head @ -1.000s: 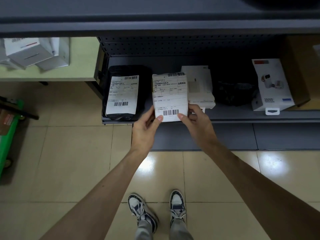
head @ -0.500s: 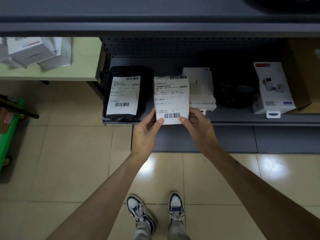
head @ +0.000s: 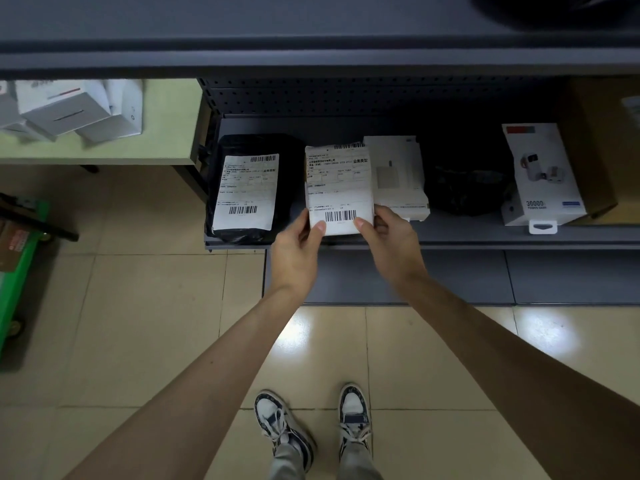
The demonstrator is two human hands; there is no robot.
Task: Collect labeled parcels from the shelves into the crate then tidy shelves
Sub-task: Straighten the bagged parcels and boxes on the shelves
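On the dark lower shelf (head: 450, 233), my left hand (head: 294, 252) and right hand (head: 393, 242) pinch a white labeled parcel (head: 337, 187) by its near corners. Its label shows barcodes; the power bank box (head: 540, 174) reads "30000".

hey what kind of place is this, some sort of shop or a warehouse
Probably a parcel pickup point or small stockroom: grey metal shelving with a pegboard back, a black bag parcel with a barcoded shipping label, and boxed goods such as a power bank box.

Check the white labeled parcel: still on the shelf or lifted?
Cannot tell. Both hands, left hand and right hand, pinch the white labeled parcel by its near corners over the shelf edge; contact underneath is hidden.
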